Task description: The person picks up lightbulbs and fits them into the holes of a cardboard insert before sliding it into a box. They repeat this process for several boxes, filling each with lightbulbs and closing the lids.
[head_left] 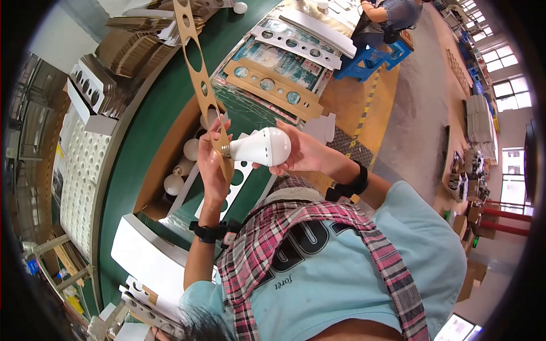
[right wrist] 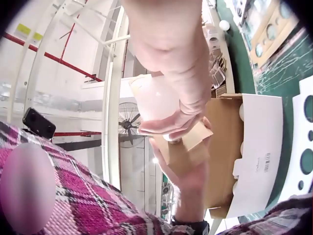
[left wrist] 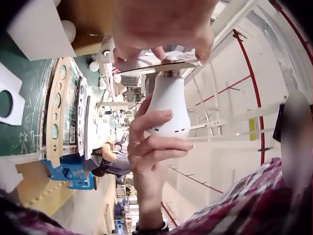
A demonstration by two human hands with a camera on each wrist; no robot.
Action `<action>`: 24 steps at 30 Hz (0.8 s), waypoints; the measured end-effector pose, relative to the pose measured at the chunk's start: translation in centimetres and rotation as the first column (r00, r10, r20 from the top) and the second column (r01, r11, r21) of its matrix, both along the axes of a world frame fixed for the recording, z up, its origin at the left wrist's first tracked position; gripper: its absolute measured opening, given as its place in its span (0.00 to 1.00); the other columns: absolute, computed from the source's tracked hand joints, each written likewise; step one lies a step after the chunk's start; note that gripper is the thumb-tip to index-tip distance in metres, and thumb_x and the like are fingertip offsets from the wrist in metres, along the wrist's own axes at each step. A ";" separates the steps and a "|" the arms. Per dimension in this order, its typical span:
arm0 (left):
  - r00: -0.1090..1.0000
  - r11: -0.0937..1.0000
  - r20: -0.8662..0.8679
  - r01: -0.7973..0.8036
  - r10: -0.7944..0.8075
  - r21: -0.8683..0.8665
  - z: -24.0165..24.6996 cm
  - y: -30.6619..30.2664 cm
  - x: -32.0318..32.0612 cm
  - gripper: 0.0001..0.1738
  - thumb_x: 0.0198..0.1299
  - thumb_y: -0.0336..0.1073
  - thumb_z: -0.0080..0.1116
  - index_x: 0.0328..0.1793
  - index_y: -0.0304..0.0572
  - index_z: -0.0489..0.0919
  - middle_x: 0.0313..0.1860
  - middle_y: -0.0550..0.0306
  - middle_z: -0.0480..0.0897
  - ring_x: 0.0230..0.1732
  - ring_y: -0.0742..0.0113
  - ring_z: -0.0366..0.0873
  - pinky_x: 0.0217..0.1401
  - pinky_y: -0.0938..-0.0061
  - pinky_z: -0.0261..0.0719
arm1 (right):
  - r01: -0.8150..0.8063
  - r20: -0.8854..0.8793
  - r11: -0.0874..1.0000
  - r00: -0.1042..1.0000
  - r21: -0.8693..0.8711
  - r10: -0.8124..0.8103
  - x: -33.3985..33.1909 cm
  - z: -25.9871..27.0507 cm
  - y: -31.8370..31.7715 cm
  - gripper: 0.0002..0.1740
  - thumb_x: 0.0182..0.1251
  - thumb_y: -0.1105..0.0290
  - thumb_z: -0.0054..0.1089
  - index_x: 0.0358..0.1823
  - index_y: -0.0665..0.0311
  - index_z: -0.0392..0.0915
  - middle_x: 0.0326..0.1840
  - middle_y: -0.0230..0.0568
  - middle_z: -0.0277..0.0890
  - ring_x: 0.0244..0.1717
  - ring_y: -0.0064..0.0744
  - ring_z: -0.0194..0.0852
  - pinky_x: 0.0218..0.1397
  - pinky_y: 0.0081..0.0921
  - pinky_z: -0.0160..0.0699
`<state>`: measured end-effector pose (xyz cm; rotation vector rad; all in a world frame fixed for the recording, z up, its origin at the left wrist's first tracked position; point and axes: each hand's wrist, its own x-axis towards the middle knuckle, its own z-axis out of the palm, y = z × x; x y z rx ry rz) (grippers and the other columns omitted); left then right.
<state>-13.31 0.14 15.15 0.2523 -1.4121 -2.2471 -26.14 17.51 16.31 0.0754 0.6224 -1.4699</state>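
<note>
A white light bulb (head_left: 259, 146) lies sideways in front of the chest, its metal screw base right at a brown cardboard strip (head_left: 197, 62) with punched round holes. My right hand (head_left: 310, 149) holds the bulb around its rounded end, fingers along its side in the left wrist view. With its fingers and thumb my left hand (head_left: 211, 170) grips the strip near its lower end, beside the screw base. The strip rises from that hand toward the top of the head view. In the right wrist view the strip (right wrist: 183, 154) partly hides the left hand.
A cardboard box (head_left: 152, 165) with several bulbs (head_left: 174, 184) stands on the green table (head_left: 122, 184) beside the left hand. More punched strips (head_left: 273, 86) lie beyond. Stacked cardboard (head_left: 133, 48) and a white perforated tray (head_left: 85, 176) are at left. A person sits on a blue stool (head_left: 372, 61).
</note>
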 end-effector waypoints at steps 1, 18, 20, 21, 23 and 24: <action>1.000 0.995 0.006 -0.018 0.018 -0.095 -0.1 -0.1 0.2 0.29 0.56 0.57 0.57 0.52 0.44 0.68 0.72 0.41 0.59 0.72 0.50 0.58 0.72 0.58 0.54 | -0.016 0.030 0.999 0.999 -0.032 0.017 0.2 -0.1 -0.3 0.36 0.70 0.37 0.31 0.65 0.58 0.63 0.51 0.70 0.73 0.31 0.48 0.78 0.31 0.31 0.80; 0.887 0.832 0.225 -0.254 0.404 -0.493 2.9 -4.7 -3.4 0.07 0.66 0.32 0.42 0.44 0.37 0.68 0.41 0.58 0.70 0.42 0.73 0.66 0.50 0.78 0.63 | -0.383 -0.409 0.895 0.872 -0.228 0.269 -12.3 -1.0 -9.1 0.39 0.68 0.40 0.45 0.65 0.67 0.62 0.60 0.50 0.69 0.53 0.42 0.75 0.56 0.38 0.76; 0.859 0.801 0.247 -0.264 0.449 -0.538 3.6 -5.9 -3.5 0.08 0.65 0.34 0.42 0.43 0.36 0.68 0.41 0.56 0.70 0.42 0.70 0.66 0.52 0.76 0.62 | -0.312 -0.695 0.947 0.698 -0.079 0.172 -19.2 -2.3 -12.0 0.37 0.66 0.44 0.52 0.63 0.69 0.64 0.56 0.45 0.72 0.51 0.35 0.76 0.54 0.32 0.77; 0.848 0.799 0.258 -0.274 0.463 -0.535 3.4 -6.7 -3.2 0.10 0.65 0.37 0.42 0.42 0.36 0.68 0.40 0.56 0.69 0.42 0.70 0.66 0.51 0.76 0.63 | -0.165 -0.804 0.986 0.582 0.030 0.122 -22.8 -4.5 -13.5 0.35 0.66 0.47 0.55 0.62 0.69 0.65 0.54 0.43 0.74 0.50 0.32 0.77 0.52 0.29 0.77; 0.833 0.756 0.236 -0.288 0.501 -0.588 3.6 -8.0 -3.0 0.17 0.69 0.46 0.42 0.44 0.37 0.68 0.39 0.59 0.67 0.42 0.71 0.66 0.48 0.78 0.63 | 0.097 -0.920 0.982 0.374 0.162 0.115 -30.3 -9.5 -17.0 0.27 0.64 0.54 0.57 0.55 0.70 0.71 0.51 0.47 0.75 0.52 0.32 0.75 0.48 0.27 0.76; 0.803 0.732 0.257 -0.294 0.538 -0.614 3.7 -8.6 -2.8 0.18 0.69 0.48 0.42 0.43 0.37 0.67 0.38 0.59 0.66 0.41 0.70 0.66 0.47 0.77 0.63 | 0.212 -0.955 0.955 0.258 0.207 0.149 -33.4 -11.7 -18.7 0.30 0.61 0.54 0.59 0.56 0.71 0.69 0.52 0.50 0.74 0.53 0.36 0.74 0.51 0.29 0.74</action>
